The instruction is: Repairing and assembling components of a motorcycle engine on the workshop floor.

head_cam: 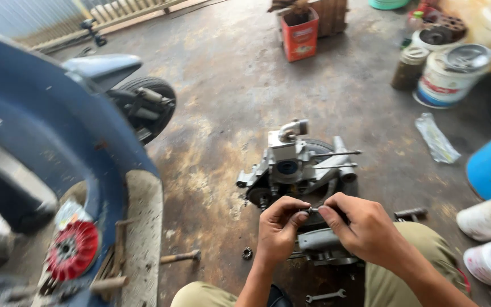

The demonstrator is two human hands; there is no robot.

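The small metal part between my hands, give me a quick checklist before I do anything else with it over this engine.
1. Small metal part pinched by both hands: ok, left hand and right hand each have fingertips on it.
2. Part's kind and condition: cannot tell, too small.
3. Engine resting steady on the floor: ok, it sits flat.
4. Wrench within reach: ok, by the knees.
5. Loose small gear on floor: not ok, lying apart from the engine.
6. Hammer nearby: ok.
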